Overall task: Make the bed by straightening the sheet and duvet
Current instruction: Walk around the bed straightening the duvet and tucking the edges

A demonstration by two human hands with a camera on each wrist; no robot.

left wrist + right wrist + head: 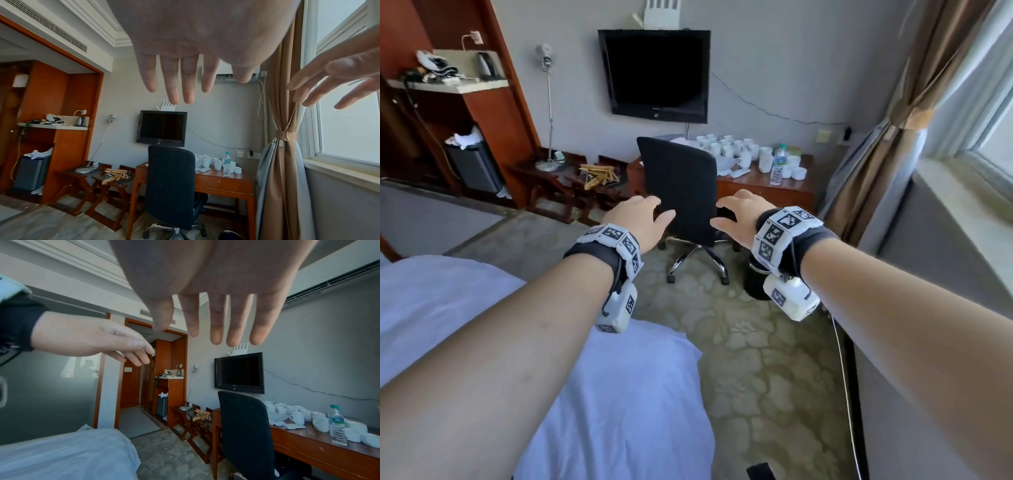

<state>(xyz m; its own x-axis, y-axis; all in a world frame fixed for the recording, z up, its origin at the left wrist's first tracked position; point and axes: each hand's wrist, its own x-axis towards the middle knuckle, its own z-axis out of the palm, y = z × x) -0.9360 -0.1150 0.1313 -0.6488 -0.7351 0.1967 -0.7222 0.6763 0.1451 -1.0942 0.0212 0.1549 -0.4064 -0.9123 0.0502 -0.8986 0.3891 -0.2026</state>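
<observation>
Head view: left hand (637, 219) and right hand (739, 214) reach forward, fingers spread, holding nothing, seemingly clear of the chair (681, 185); bed (619, 394) below.

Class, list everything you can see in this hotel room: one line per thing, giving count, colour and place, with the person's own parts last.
bed cover: one, white, lower left.
office chair: one, black, at the desk.
desk: one, brown wood, under the television.
television: one, black, on the wall.
mugs and bowls: many, white, on the desk.
water bottle: one, clear, on the desk.
hangers: a pile, pale wood, on the luggage rack.
curtain: one, tan, by the window.
bin: one, black, beside the chair.
left hand: open, empty, raised.
right hand: open, empty, raised.
</observation>
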